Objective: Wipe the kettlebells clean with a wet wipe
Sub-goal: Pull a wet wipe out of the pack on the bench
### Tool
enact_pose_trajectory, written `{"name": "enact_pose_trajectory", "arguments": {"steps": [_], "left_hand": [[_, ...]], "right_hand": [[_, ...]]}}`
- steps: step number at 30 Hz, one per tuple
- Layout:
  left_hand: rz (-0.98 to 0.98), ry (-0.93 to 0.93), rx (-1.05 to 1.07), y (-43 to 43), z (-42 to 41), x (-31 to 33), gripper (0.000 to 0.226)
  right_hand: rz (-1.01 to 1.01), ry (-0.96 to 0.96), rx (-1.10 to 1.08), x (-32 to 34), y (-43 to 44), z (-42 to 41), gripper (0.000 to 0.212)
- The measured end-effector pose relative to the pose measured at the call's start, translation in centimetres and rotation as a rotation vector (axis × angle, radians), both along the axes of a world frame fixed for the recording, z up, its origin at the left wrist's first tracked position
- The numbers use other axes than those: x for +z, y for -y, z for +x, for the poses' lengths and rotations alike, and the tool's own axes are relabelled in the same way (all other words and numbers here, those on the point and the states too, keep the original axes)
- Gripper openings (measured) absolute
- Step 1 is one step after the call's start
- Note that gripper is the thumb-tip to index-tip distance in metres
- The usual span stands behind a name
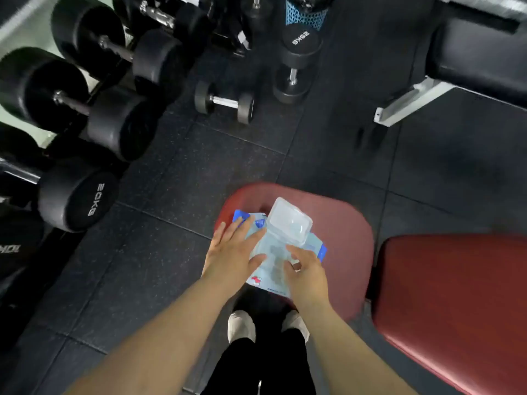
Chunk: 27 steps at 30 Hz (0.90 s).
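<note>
A pale blue pack of wet wipes [278, 256] lies on the red bench seat [342, 223], its clear plastic lid [289, 220] flipped up. My left hand [232, 252] rests flat on the pack's left side, fingers spread. My right hand [306, 269] sits at the pack's opening, with its fingertips pinched together on something white that looks like a wipe, though it is mostly hidden. No kettlebell is in view.
Large black dumbbells [94, 109] fill a rack on the left. A small dumbbell [224, 102] and an upright 25 kg dumbbell [296, 61] stand on the dark rubber floor ahead. A black bench [470, 61] is at the upper right, and a red backrest pad [456, 303] at right.
</note>
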State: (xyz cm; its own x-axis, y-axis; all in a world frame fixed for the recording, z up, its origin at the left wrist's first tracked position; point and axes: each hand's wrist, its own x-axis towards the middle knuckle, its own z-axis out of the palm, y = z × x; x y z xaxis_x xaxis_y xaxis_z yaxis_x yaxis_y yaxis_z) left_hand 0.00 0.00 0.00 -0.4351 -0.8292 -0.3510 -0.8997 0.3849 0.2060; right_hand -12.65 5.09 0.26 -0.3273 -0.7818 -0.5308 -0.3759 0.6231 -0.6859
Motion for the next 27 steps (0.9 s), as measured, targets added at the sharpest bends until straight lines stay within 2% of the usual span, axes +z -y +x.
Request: {"name": "enact_pose_trajectory", "arguments": {"steps": [1,2,4,6,8,10,12,14,15,17,20,23,24,27], "left_hand": [[-0.023,-0.088,-0.002,0.4,0.6,-0.8,0.048],[-0.126,-0.099,-0.027,0.6,1.2,-2.1,0.050],[-0.215,-0.006,-0.110,0.6,2.1,-3.7,0.050],[-0.320,-0.042,-0.146,0.6,2.3,-5.0,0.063],[-0.254,-0.002,-0.109,0.6,1.9,-4.8,0.081],[-0.262,-0.007,-0.100,0.4,2.0,-5.2,0.086],[-0.270,-0.015,-0.097,0.6,2.1,-5.3,0.086],[-0.279,-0.009,-0.108,0.7,2.3,-5.5,0.076],[-0.271,-0.001,-0.104,0.6,2.3,-5.6,0.069],[-0.218,-0.008,-0.094,0.6,2.4,-5.7,0.069],[-0.230,0.003,-0.120,0.7,2.6,-5.8,0.079],[-0.180,0.016,-0.113,0.8,2.2,-5.1,0.102],[-0.153,0.017,-0.099,0.9,2.1,-4.7,0.105],[-0.074,0.012,-0.055,0.6,1.9,-4.2,0.106]], "right_hand": [[0.008,-0.008,0.009,-0.5,0.9,0.2,0.033],[-0.005,-0.028,0.017,-1.2,1.4,0.4,0.034],[-0.011,-0.070,0.016,-2.1,2.3,1.0,0.030],[-0.001,-0.108,0.018,-2.8,2.5,1.4,0.026],[-0.015,-0.162,0.056,-3.4,2.5,1.4,0.019],[-0.020,-0.220,0.123,-4.0,2.3,1.5,0.013],[-0.024,-0.259,0.188,-4.5,2.2,1.7,0.018],[0.019,-0.272,0.230,-4.7,2.3,1.9,0.020],[0.022,-0.292,0.242,-4.6,2.3,2.1,0.019],[-0.007,-0.388,0.264,-4.7,2.6,2.1,0.007],[0.034,-0.532,0.416,-4.5,3.3,2.2,0.034],[0.043,-0.595,0.516,-4.5,3.0,1.7,0.038],[0.063,-0.543,0.525,-4.4,3.0,1.6,0.038],[-0.033,-0.540,0.510,-4.4,2.5,1.3,0.033]]}}
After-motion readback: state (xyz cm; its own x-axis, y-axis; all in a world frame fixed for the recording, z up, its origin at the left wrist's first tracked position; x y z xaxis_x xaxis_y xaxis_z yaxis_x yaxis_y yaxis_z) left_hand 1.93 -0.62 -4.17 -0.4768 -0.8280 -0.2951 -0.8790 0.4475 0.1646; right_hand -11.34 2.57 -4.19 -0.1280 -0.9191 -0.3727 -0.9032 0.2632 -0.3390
